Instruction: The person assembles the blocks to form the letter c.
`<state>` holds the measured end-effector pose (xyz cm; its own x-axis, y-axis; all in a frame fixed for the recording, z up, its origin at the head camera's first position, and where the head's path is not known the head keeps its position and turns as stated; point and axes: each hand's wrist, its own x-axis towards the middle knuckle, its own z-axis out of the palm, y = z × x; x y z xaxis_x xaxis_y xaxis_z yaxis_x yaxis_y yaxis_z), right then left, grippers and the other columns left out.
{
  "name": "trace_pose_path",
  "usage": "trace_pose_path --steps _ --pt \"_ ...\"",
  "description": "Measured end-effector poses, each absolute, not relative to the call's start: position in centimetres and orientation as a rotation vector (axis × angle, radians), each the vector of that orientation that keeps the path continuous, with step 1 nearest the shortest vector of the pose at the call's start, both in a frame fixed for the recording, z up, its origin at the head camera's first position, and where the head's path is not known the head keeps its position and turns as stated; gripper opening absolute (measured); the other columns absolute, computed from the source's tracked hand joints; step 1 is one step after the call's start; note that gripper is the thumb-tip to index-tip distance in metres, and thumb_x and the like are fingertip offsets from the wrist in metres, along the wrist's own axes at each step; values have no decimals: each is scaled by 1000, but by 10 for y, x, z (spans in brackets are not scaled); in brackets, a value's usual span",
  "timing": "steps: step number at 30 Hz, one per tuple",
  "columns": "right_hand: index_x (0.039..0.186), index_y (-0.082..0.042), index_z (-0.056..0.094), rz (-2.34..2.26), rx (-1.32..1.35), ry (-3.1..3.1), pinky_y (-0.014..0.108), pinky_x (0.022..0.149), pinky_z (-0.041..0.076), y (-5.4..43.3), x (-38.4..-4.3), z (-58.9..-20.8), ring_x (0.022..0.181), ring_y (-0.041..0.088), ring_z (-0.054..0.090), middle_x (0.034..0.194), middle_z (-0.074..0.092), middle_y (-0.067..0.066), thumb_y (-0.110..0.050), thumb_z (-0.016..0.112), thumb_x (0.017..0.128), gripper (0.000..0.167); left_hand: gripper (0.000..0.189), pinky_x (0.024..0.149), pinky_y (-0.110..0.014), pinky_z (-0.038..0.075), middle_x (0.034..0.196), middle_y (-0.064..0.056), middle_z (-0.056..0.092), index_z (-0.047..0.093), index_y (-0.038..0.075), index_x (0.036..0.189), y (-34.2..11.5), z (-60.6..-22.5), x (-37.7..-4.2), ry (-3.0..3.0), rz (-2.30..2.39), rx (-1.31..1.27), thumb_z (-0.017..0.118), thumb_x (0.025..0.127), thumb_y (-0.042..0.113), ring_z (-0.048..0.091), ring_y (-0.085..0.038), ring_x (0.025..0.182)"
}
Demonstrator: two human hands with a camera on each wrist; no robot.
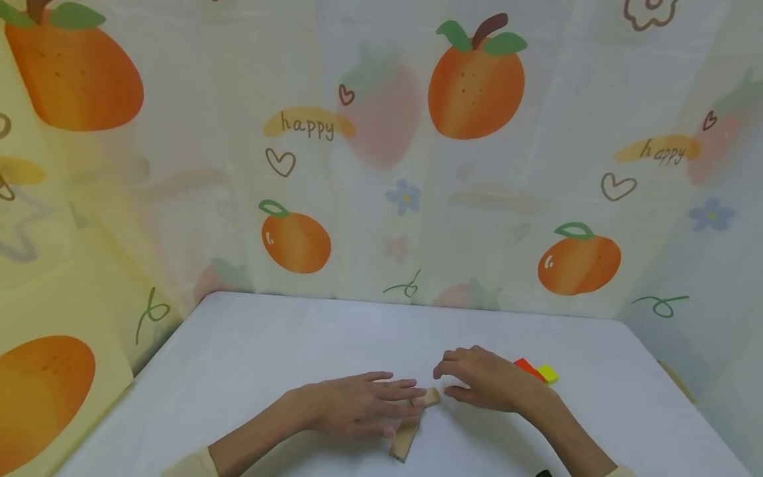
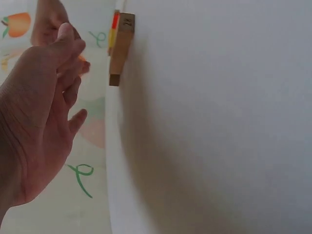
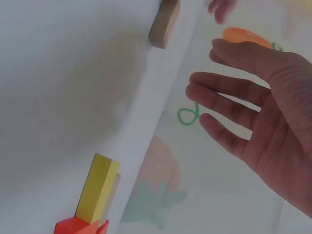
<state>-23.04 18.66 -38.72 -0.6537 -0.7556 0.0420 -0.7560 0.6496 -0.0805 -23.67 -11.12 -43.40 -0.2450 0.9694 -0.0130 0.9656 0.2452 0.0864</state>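
My left hand [image 1: 360,405] hovers above two plain wooden blocks, its fingers spread and holding nothing. One wooden block [image 1: 405,438] lies lengthwise toward me, and the other wooden block [image 1: 430,397] sits at its far end; the fingers partly cover both. In the left wrist view, the number 28 is on the end of a wooden block [image 2: 122,44]. My right hand [image 1: 485,379] is raised just right of the blocks, fingers loosely bent with nothing in them. Behind its wrist lie a red block [image 1: 528,368] and a yellow block [image 1: 547,374], partly hidden in the head view.
A white table [image 1: 298,338] bears the blocks. Beyond its far edge hangs a pale curtain [image 1: 381,218] printed with oranges, strawberries and hearts. Beside the yellow block [image 3: 97,190], the right wrist view shows a sliver of a wooden block [image 3: 111,197].
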Motion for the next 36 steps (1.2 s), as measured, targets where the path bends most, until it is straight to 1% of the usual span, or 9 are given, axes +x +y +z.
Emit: trace_pose_path --steps 3,8,12,16,19,25,28,31,36 --pt "116 -19 75 134 1327 -2823 36 93 59 191 -230 -387 94 6 66 107 73 -8 -20 77 94 22 53 132 -44 30 175 9 25 38 31 163 -107 -437 -244 2380 68 1916 28 114 48 23 -11 163" --pt "115 -19 75 137 1338 -2795 35 92 58 194 -229 -386 92 5 65 105 72 -8 -19 76 95 20 50 132 -45 31 172 5 33 45 31 159 -105 -443 -252 2291 66 1931 30 114 46 28 -12 162" --pt "113 -18 75 134 1349 -2753 35 89 58 198 -227 -385 91 7 66 103 72 -8 -18 76 95 18 51 133 -47 28 172 6 32 40 27 162 -106 -447 -254 2233 132 1873 29 114 44 27 -12 162" --pt "113 -18 75 132 1332 -2761 34 87 59 203 -224 -383 91 8 67 103 72 -8 -19 76 95 18 52 133 -49 26 173 8 28 36 28 163 -106 -450 -254 2215 171 1818 27 115 44 23 -8 162" --pt "114 -19 75 138 1310 -2787 35 88 59 207 -223 -381 92 9 67 104 72 -8 -19 76 95 19 52 134 -49 25 173 9 27 36 30 163 -105 -451 -255 2226 168 1793 27 114 45 23 -6 162" --pt "115 -18 75 175 1277 -2811 37 89 59 215 -222 -378 92 11 68 106 72 -7 -18 76 95 19 51 133 -50 25 172 9 28 37 30 162 -102 -449 -255 2246 141 1806 27 114 45 24 -6 162" --pt "115 -18 75 182 1260 -2819 37 89 60 219 -223 -377 94 13 69 108 73 -7 -17 76 95 20 51 134 -50 24 173 9 28 36 30 163 -101 -450 -255 2257 132 1804 27 115 45 24 -6 162" --pt "115 -17 75 196 1245 -2834 35 88 60 223 -225 -376 92 14 68 109 73 -6 -17 77 95 20 51 134 -50 24 173 9 28 36 30 163 -101 -451 -255 2269 126 1795 27 115 45 24 -6 162" --pt "116 -16 74 257 1202 -2902 33 86 61 236 -227 -373 91 14 67 111 73 -3 -17 76 96 20 52 134 -50 24 173 9 28 36 29 163 -101 -452 -254 2282 127 1787 27 115 45 24 -6 162"
